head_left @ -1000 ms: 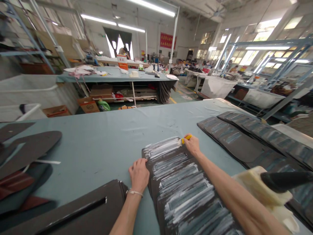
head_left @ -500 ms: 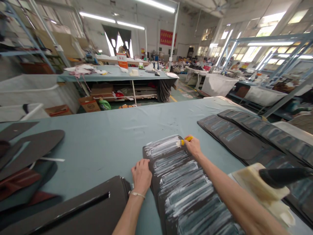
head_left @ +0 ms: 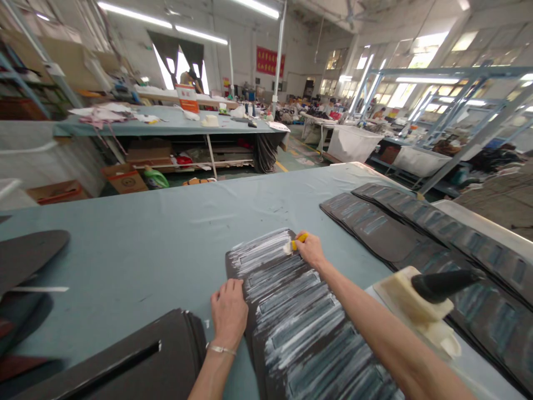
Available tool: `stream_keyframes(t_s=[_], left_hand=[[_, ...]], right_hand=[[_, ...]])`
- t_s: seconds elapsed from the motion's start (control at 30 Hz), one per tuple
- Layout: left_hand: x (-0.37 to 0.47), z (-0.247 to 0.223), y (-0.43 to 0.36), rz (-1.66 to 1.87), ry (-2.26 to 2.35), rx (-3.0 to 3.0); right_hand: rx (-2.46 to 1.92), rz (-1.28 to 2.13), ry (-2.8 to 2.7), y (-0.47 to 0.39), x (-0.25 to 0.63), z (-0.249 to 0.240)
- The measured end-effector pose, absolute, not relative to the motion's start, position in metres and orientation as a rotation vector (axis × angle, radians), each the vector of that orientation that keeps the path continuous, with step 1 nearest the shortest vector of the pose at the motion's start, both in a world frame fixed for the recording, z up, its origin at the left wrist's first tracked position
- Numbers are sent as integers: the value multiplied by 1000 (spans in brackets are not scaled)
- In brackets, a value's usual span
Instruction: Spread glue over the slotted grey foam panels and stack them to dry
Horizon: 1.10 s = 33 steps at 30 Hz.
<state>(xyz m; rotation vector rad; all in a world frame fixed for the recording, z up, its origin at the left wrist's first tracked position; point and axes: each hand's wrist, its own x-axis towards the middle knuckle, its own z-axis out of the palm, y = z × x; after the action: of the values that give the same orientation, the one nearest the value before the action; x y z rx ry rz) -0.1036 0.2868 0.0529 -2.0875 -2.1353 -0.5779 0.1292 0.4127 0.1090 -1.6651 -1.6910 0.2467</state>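
A dark panel (head_left: pixel 303 311) with slots, streaked with white paste, lies in front of me on the blue-green table (head_left: pixel 166 233). My right hand (head_left: pixel 310 248) grips a yellow-handled brush (head_left: pixel 298 239); its pale bristles touch the panel's far end. At the panel's left edge rests my left hand (head_left: pixel 230 311), its fingers bent with the tips against the edge; whether they pinch it is hidden. To the right stands a cream container (head_left: pixel 410 300) with a black handle-like piece sticking out.
A stack of dark slotted panels (head_left: pixel 137 355) lies at the front left, and dark curved pieces (head_left: pixel 29 258) at the far left. More pasted panels (head_left: pixel 375 228) fill the right side. Beyond stand another table (head_left: pixel 154 125) and white bins (head_left: pixel 353 144).
The view has turned a little to the right, so most things sit further left. My right hand has drawn the brush slightly leftward over the panel's far end. My left hand stays at the edge.
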Motion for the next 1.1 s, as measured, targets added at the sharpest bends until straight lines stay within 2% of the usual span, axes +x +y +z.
stream_keyframes(t_s=[0.1, 0.4, 0.63, 0.8, 0.93, 1.1], left_hand=[[-103, 54, 287, -586, -2162, -2071], [-101, 53, 284, -590, -2183, -2058], [-98, 54, 282, -616, -2209, -2067], [-104, 57, 281, -765, -2357, -2064], [-105, 53, 262, -926, -2305, -2039], [-96, 37, 237, -844, -2170, -2061]], right_hand=[[-1758, 116, -1632, 425, 160, 111], [-1702, 88, -1588, 414, 159, 106], [-1411, 408, -1734, 388, 94, 108], [-1485, 345, -1711, 366, 71, 110], [-1329, 464, -1759, 340, 64, 109], [-1247, 566, -1910, 323, 47, 99]])
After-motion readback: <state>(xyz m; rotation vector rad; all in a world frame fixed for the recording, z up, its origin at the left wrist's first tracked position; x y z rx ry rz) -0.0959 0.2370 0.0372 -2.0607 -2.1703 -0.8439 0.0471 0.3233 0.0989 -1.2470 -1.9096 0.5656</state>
